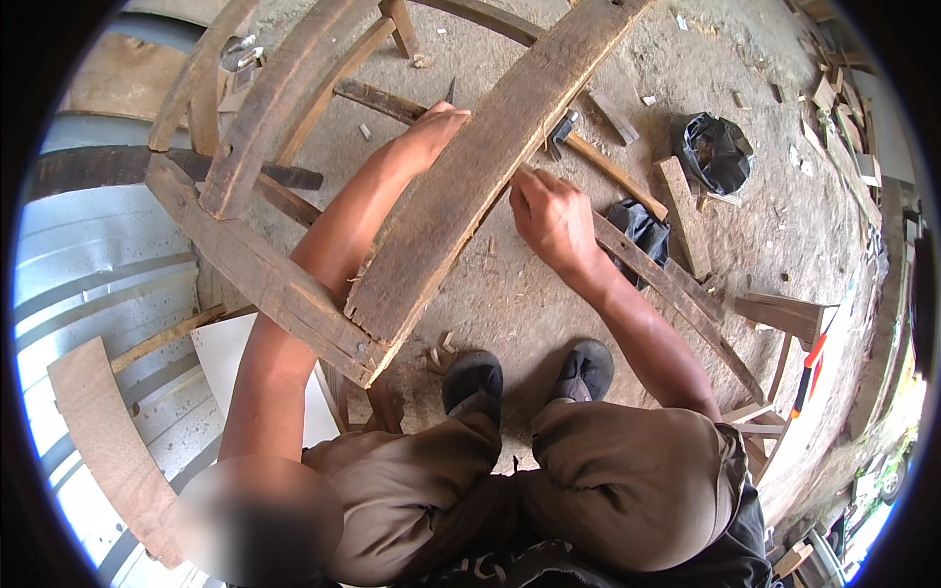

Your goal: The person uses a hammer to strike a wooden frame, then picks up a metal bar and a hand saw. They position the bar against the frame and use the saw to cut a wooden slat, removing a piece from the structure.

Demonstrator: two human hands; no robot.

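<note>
A long worn plank (480,171), part of a wooden chair-like frame, slants across in front of me. My left hand (438,134) is curled at its left edge, fingertips hidden by the wood. A thin dark pointed piece (451,90) sticks up beside those knuckles; I cannot tell whether it is held. On the opposite edge, my right hand (556,222) is closed in a fist against the plank. What it grips is hidden. Close past that fist, a hammer (613,171) with a wooden handle lies on the ground.
Curved frame rails (279,98) rise at the left, joined to a lower beam (265,274). A black plastic bag (714,154) and a loose wood block (684,218) sit at right. Near my right knee stands a wooden piece with an orange-handled saw (809,377).
</note>
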